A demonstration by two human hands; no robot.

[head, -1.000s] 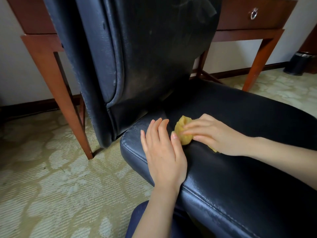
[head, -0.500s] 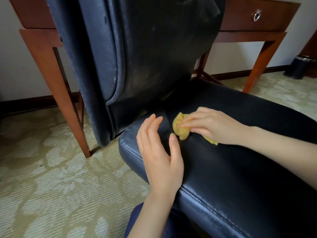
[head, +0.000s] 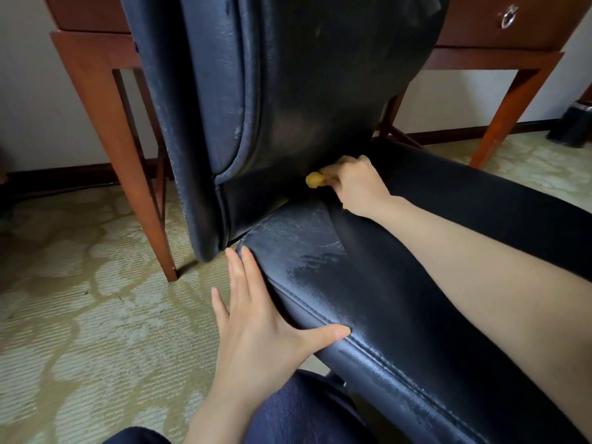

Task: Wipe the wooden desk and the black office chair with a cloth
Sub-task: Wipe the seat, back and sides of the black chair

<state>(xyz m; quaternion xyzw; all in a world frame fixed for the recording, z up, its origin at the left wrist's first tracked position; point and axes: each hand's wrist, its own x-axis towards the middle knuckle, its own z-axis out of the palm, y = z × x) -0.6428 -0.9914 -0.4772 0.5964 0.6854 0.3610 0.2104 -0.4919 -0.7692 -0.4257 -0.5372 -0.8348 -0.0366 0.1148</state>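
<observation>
**A:** At the far left, what is there?

**B:** A pale patterned carpet (head: 80,315). One reddish wooden leg of the table (head: 105,129) stands on it, in front of a light wall (head: 28,91).

**A:** And beside that?

**B:** The black chair (head: 288,91), with its back upright. The leather is scuffed and cracked along the piping, and it hides the middle of the table.

**A:** Where are the hands?

**B:** The left hand (head: 256,325) lies released against the near left edge of the seat (head: 400,299). Its fingers run straight along the side, its thumb spreads over the stitched seam on top, and it grasps nothing.

**A:** The cloth?

**B:** A small yellow cloth (head: 314,180) is bunched in the crease where the back meets the seat. The right hand (head: 355,187) grasps it with its fingers curled round it. The bare forearm stretches across the seat.

**A:** Anything between the hands?

**B:** Dull smears on the seat's left corner.

**A:** Further right?

**B:** A drawer in the table front with a metal ring pull (head: 507,17), then another table leg. A dark bin (head: 573,125) sits on the carpet at the right edge.
</observation>
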